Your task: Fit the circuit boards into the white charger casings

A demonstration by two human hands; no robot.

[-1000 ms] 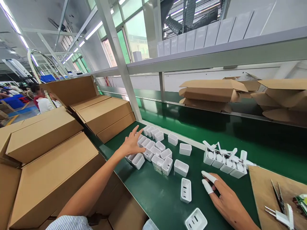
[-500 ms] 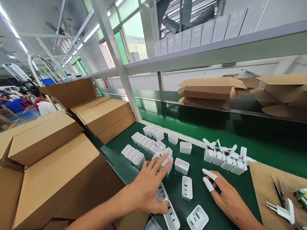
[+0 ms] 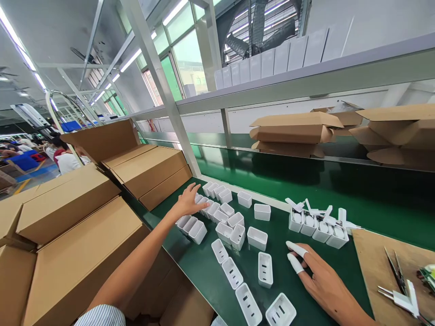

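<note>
My left hand (image 3: pixel 189 202) reaches far forward over a cluster of small white plastic shells (image 3: pixel 217 209) on the green belt (image 3: pixel 306 181), its fingers curled down onto the nearest shells. My right hand (image 3: pixel 317 277) lies flat on the belt near the front, fingers spread, with white finger cots on two fingertips and nothing in it. Just left of it lies a slotted white shell (image 3: pixel 265 269). Three more slotted shells (image 3: pixel 233 273) lie in a row toward the front edge.
Stacked cardboard boxes (image 3: pixel 74 213) fill the left side. A row of white shells with inserted parts (image 3: pixel 319 224) stands right of centre. A cardboard sheet (image 3: pixel 384 267) at the right holds tweezers (image 3: pixel 396 274). Flat cartons (image 3: pixel 295 129) lie behind the belt. People work at the far left.
My left hand left two slotted shells near the belt's front edge, then reached forward to the far cluster. My right hand has stayed in place.
</note>
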